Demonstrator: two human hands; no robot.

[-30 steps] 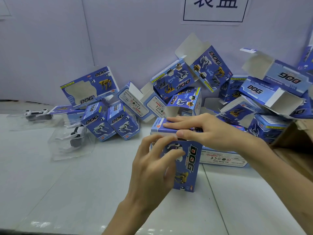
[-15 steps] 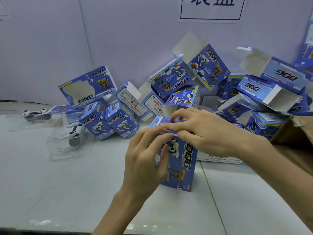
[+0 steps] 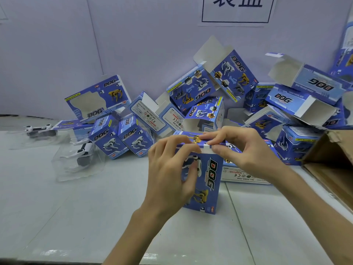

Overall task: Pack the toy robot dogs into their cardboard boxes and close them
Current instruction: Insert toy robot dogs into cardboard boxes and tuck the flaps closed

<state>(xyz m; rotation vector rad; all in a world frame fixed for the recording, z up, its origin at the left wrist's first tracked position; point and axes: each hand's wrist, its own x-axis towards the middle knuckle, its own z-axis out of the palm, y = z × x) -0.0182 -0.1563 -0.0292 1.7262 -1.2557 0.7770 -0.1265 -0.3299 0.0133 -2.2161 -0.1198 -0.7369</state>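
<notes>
Pale lilac wall (image 3: 133, 44) at back. White sign (image 3: 236, 8) on it w/ dark frame & Chinese characters, top cut off by the view. White desk (image 3: 76, 217) runs in front of the wall, seam lines visible.

Task item: blue "DOG" box (image 3: 208, 184) stands upright on the desk, approx. centre, just in front of the pile.
- Left hand (image 3: 170, 175) grips its left side. Thumb lies on the printed front face, fingers curl over the top edge.
- Right hand (image 3: 242, 150) pinches the top flap (image 3: 206, 149) at the front top edge, fingers above, thumb below.
- White strip of the flap shows along that edge, i.e. not fully tucked in.

Pile of blue boxes (image 3: 282, 100) sits against the wall, behind & to the right. They lie at all angles, many w/ open ends and pale insides showing.

Two closed boxes (image 3: 122, 138) sit side by side left of centre, tilted, touching each other. Behind them a flattened box (image 3: 97, 98) w/ window cut-out leans on the wall.

White/grey toy robot dog (image 3: 84, 153) in a clear plastic bag lies on the desk just left of the closed pair. 2nd toy dog (image 3: 38, 129) is further left near the wall, also in clear wrap, too small for detail.

Brown carton (image 3: 328, 165) at right edge, partly out of view. Contents: can't tell.
</notes>
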